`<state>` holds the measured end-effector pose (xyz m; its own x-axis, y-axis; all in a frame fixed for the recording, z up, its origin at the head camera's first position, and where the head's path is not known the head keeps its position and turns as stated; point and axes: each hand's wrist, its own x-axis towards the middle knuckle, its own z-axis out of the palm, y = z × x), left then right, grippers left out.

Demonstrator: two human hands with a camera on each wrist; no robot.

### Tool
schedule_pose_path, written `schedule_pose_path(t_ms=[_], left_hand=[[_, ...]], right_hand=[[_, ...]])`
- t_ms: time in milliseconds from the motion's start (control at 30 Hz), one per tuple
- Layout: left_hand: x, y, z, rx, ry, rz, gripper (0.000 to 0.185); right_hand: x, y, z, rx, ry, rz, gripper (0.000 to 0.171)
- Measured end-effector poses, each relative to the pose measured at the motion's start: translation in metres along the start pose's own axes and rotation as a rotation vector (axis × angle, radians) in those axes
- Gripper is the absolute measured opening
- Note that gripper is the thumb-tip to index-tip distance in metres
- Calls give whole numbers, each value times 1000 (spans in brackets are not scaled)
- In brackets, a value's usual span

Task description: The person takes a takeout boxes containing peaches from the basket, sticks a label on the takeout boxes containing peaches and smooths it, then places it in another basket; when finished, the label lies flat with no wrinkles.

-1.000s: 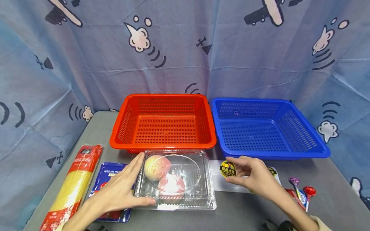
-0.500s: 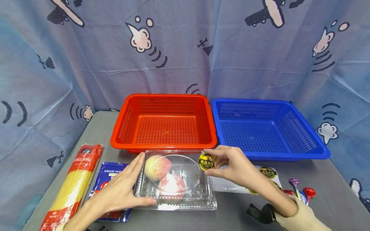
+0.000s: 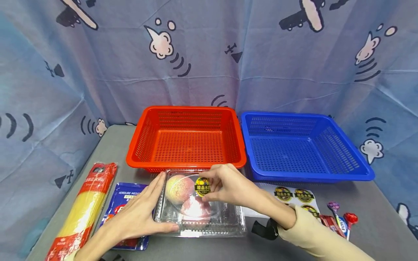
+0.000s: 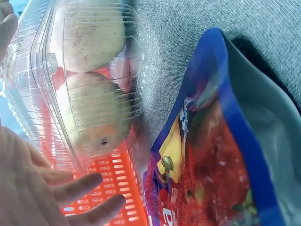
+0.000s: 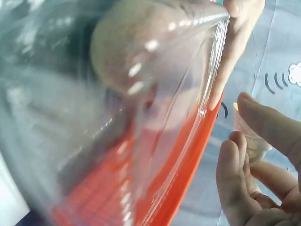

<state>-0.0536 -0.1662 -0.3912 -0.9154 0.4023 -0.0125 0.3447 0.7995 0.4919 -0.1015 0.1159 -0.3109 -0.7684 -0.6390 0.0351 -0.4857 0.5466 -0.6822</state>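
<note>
- The left hand is lying against the left side of the clear plastic box, fingers straight along its wall and the thumb pressing its near edge; it is bracing the box, not curling round it.
- The right hand is hovering over the lid of the box, pinching a round black-and-yellow sticker between thumb and fingertips; whether the sticker is touching the lid I cannot tell.
- The box is sitting on the grey counter at about 6 o'clock from the red basket, just beside its near rim, with two peaches showing through the lid.
- In the left wrist view the two peaches are lying one beside the other inside the ribbed box, with the hand's fingers stretched out next to it.
- The blue basket is standing at 3 o'clock from the red one, their rims close together.
- A sheet of stickers is lying at 3 o'clock from the box, under the right forearm.
- A blue packet is lying at 9 o'clock from the box, partly under the left hand, and a long red-and-yellow packet is lying further out the same way.
- Lollipops are resting near the right edge of the counter.
</note>
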Motion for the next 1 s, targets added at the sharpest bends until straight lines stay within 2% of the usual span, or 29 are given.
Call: schedule_pose_path(t_ms=[233, 367, 533, 700, 833, 933, 1000], left_hand=[[1, 0, 0, 0, -2, 3, 135], [1, 1, 1, -4, -10, -4, 134], [1, 2, 0, -6, -11, -2, 134], [0, 1, 0, -14, -11, -6, 133], [0, 1, 0, -15, -6, -4, 133], [0, 0, 0, -13, -3, 2, 133], [0, 0, 0, -11, -2, 2, 133]], right_hand=[[18, -8, 11, -44, -59, 26, 53], [24, -8, 15, -52, -85, 74, 51], [28, -8, 21, -51, -125, 164, 51], [28, -9, 21, -90, -158, 176, 56], [26, -14, 16, -172, -159, 164, 60], [26, -20, 13, -257, -125, 156, 51], [28, -23, 13, -299, -101, 148, 39]])
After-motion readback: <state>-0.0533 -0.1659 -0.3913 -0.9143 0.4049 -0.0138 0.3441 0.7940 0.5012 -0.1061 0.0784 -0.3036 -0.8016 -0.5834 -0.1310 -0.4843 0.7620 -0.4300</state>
